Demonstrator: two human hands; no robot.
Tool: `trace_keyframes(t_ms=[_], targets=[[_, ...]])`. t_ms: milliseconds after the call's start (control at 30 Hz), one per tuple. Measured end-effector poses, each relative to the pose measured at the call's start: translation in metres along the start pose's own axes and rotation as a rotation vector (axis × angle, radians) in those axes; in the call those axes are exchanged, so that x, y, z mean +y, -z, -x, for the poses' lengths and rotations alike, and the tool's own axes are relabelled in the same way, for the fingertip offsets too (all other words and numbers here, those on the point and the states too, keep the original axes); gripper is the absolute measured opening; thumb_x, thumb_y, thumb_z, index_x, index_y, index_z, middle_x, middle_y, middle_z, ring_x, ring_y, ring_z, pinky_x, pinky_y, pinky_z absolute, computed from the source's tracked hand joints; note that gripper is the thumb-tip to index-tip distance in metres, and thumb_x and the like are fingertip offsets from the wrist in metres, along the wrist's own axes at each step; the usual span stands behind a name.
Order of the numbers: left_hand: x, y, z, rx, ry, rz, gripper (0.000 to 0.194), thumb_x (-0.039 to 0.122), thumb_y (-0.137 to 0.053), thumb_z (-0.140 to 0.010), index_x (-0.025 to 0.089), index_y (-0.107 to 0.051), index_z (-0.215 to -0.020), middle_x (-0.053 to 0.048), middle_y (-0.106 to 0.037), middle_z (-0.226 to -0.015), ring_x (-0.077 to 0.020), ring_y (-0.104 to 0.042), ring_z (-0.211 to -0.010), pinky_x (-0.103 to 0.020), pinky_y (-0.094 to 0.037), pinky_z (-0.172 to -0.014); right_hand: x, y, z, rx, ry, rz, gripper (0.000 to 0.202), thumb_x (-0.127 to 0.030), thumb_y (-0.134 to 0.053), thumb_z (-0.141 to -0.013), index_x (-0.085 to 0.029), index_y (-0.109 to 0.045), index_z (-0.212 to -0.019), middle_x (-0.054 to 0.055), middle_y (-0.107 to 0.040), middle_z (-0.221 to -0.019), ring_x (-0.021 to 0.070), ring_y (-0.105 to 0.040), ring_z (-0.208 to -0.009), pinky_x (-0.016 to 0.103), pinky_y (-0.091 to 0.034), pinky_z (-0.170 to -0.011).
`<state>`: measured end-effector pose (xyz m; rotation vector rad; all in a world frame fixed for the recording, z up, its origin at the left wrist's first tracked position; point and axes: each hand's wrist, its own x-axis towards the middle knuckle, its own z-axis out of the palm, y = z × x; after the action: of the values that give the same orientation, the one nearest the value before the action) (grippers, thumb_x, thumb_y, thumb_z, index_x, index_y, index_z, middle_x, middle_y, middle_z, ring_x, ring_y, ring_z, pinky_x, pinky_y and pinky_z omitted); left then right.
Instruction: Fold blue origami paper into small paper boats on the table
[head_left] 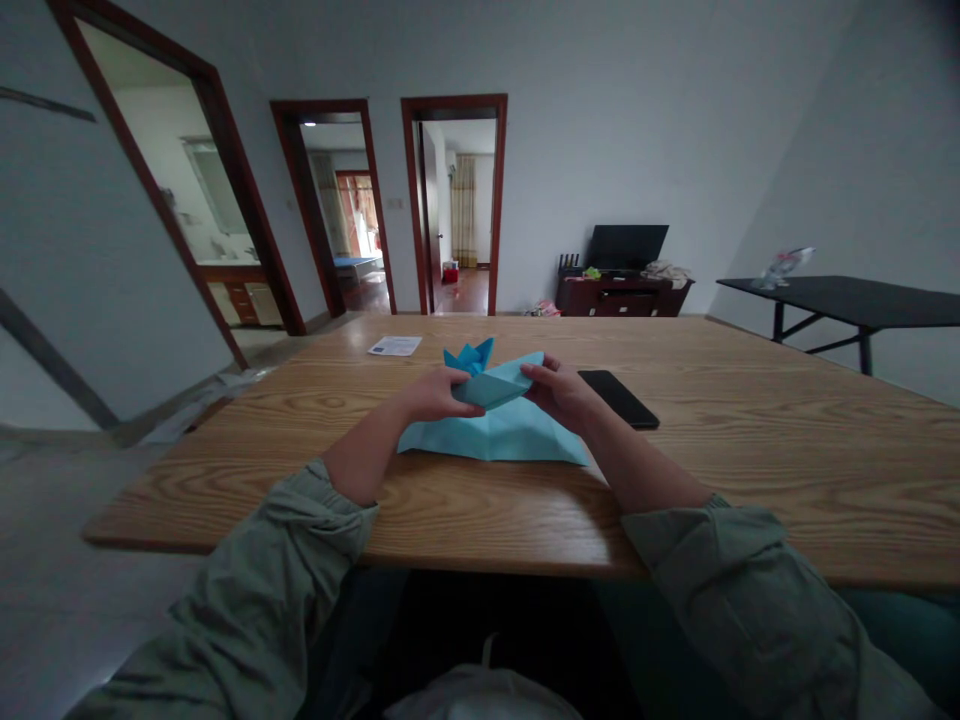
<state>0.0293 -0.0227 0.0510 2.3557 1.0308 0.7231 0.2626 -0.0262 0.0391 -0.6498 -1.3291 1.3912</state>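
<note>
Between my two hands is a light blue folded paper boat (495, 384), held tilted above the table. My left hand (437, 391) pinches its left end, thumb at the near side. The right end is gripped by my right hand (560, 390), fingers and thumb closed on the paper. Below it a creased light blue paper sheet (491, 440) lies on the wood. Just behind the boat stands a darker blue folded paper piece (472, 356) with pointed tips, its lower part hidden.
The wooden table (750, 420) carries a black phone or tablet (619, 398) right of my right hand and a printed white paper (395, 346) at the back left. A black side table (840, 297) stands at the right. A dark cabinet (622, 296) with a screen (628, 247) is by the far wall.
</note>
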Motion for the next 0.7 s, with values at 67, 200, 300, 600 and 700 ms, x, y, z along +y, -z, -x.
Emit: trace_keyframes(t_ms=[67,200,300,600,700], targets=[[-0.008,0.002,-0.001,0.0,0.029,0.058,0.034,0.045,-0.075,-0.059,0.016,-0.065,-0.073,0.001,-0.061,-0.071,-0.0164,-0.057,-0.072,-0.028,-0.044,-0.068,-0.001,0.003,0.0,0.015,0.001,-0.013,0.024,-0.033,-0.074,-0.069,-0.02,-0.058,-0.081,0.0,-0.066,-0.08,0.0151,-0.062,-0.077,0.034,-0.049,-0.083],[-0.019,0.002,-0.002,0.138,0.068,0.417,0.044,0.038,-0.08,-0.055,0.015,-0.058,-0.085,-0.007,-0.064,-0.102,-0.0206,-0.06,-0.094,-0.034,-0.047,-0.083,0.0,0.008,0.0,0.062,0.031,-0.013,0.021,-0.034,-0.071,-0.072,-0.022,-0.058,-0.084,0.0,-0.068,-0.086,0.0165,-0.063,-0.084,0.035,-0.05,-0.086],[-0.022,0.004,-0.001,0.184,0.055,0.661,0.045,0.032,-0.082,-0.055,0.016,-0.049,-0.082,-0.01,-0.058,-0.119,-0.0203,-0.06,-0.1,-0.035,-0.048,-0.084,0.0,0.012,0.0,0.055,0.0,-0.018,0.019,-0.032,-0.069,-0.074,-0.023,-0.058,-0.087,0.0,-0.068,-0.089,0.0163,-0.063,-0.087,0.036,-0.05,-0.085],[-0.019,-0.007,-0.005,0.212,0.087,1.025,0.076,0.022,-0.081,-0.063,0.027,-0.037,-0.125,-0.005,-0.063,-0.105,-0.0156,-0.066,-0.08,-0.034,-0.05,-0.077,0.005,0.01,-0.001,0.019,0.007,-0.172,0.026,-0.024,-0.075,-0.07,-0.024,-0.052,-0.084,-0.001,-0.067,-0.102,0.0153,-0.063,-0.091,0.031,-0.053,-0.081],[-0.016,-0.015,-0.007,0.177,0.184,0.995,0.086,0.027,-0.079,-0.066,0.028,-0.028,-0.135,-0.008,-0.063,-0.106,-0.0184,-0.067,-0.081,-0.034,-0.051,-0.074,0.012,0.007,-0.001,-0.004,0.035,-0.035,0.029,-0.025,-0.074,-0.068,-0.023,-0.049,-0.081,-0.002,-0.065,-0.103,0.0144,-0.061,-0.089,0.029,-0.05,-0.078]])
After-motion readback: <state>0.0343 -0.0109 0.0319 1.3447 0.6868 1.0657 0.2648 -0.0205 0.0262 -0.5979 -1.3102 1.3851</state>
